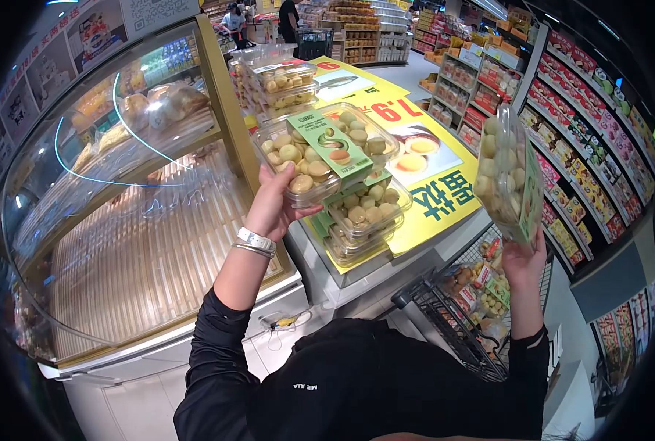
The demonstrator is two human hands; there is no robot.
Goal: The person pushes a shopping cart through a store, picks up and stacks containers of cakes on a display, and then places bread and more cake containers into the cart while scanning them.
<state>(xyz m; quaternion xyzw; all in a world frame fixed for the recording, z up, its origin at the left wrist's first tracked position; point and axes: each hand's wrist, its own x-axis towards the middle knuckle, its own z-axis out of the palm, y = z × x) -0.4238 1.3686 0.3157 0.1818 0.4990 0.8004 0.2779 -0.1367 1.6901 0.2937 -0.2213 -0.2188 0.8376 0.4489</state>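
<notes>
My left hand (274, 200) grips the near corner of a clear plastic box of cookies (298, 156), round and pale, with a green label band across its lid. Under that box, stacked boxes of the same cookies (368, 213) rest on a counter with a yellow sign (434, 191). Off to the right, my right hand (524, 263) holds a second cookie box (500, 169) by its lower end. This one is tipped up on its side, its green band facing right. Both hands are closed on their boxes.
A glass bakery case (136, 220) stands on the left. More stacked boxes (280, 79) sit at the counter's far left. Below my right arm is a shopping cart (445, 316) holding packaged goods. Stocked shelves (577, 140) line the right, and a person in black (288, 20) stands far back.
</notes>
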